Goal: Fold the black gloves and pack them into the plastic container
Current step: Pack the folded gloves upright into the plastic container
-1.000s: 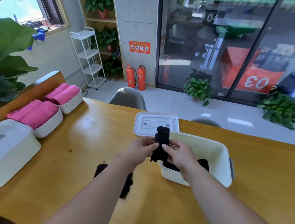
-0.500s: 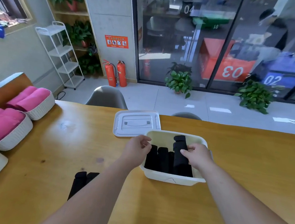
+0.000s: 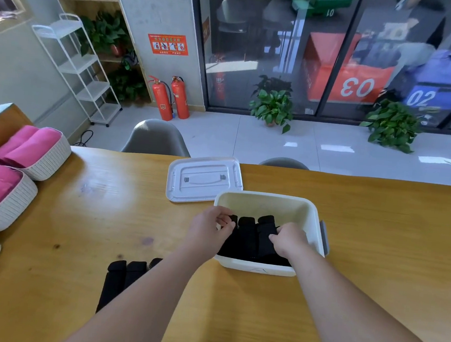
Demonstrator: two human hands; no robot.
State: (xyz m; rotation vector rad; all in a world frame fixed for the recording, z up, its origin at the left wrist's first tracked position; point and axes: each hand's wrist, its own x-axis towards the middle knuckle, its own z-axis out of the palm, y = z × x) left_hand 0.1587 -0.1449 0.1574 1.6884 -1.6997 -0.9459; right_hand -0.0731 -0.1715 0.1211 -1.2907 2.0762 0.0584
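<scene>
Folded black gloves (image 3: 246,234) stand as 3 rolls against the near wall of the plastic container (image 3: 314,213); its far half is free. Left hand (image 3: 208,234) curls its fingers onto the leftmost roll, and right hand (image 3: 291,242) pinches the rightmost. Lid (image 3: 205,178) lies just behind. Spare black gloves (image 3: 123,276) lie on the table (image 3: 375,236), partly hidden by the left forearm.

The wooden table (image 3: 375,236) carries a white plastic container (image 3: 254,268) near its middle, with the flat lid (image 3: 205,178) lying just behind it. A few black gloves (image 3: 123,276) lie at the near edge (partly under a forearm). At the left end, a woven basket (image 3: 50,159) sits just beside a second basket (image 3: 11,208).
</scene>
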